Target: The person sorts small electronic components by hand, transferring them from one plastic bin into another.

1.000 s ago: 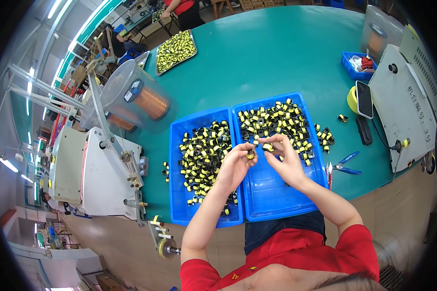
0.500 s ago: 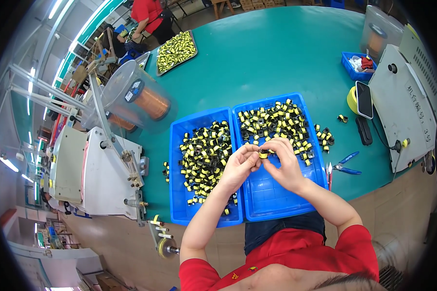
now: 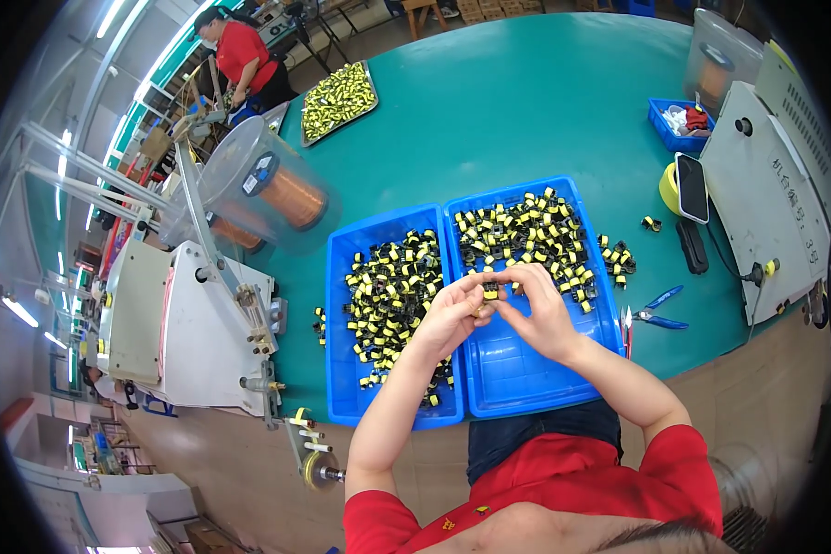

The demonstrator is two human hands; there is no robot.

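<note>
Small black-and-yellow parts [image 3: 392, 305] are heaped in 2 rectangular blue plastic bins [image 3: 535, 374] set abreast on a green table [image 3: 499, 102], flanked by a boxy white machine [image 3: 217, 342], left, and blue-handled pliers [image 3: 665, 322], right; a rectangular metal tray [image 3: 343, 124] is placed behind.

A plain green, smooth surface [image 3: 526, 102] spans the frame. At centre, the two bright blue rectangular plastic trays [image 3: 517, 374] contain small black parts with yellow bands [image 3: 392, 305]. Left of centre, the cylindrical wire spool [image 3: 291, 198] is copper-orange. At right, slim pliers [image 3: 667, 324] have blue handles. At the bottom, the short-sleeved fabric shirt [image 3: 563, 471] is red.
</note>
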